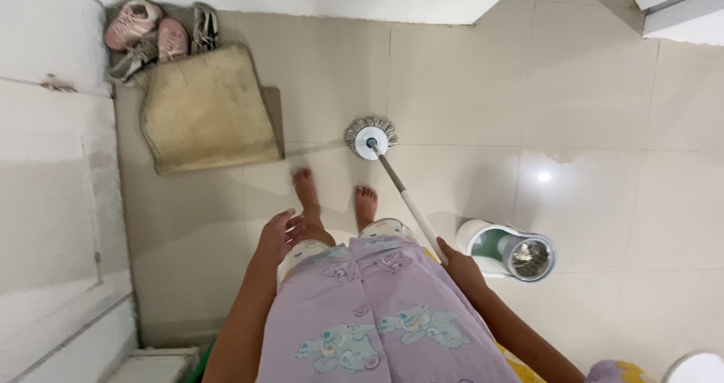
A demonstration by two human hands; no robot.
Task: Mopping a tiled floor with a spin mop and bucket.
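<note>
While my right hand (455, 261) clamps the mop handle (407, 202), its round head (370, 136) lies ahead; left hand (280, 234) hangs empty, fingers spread.

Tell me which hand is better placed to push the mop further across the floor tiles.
The right hand, probably: it already grips the mop handle, whose round mop head rests on the tiles ahead of the bare feet. The left hand hangs open and empty, apart from the handle.
</note>
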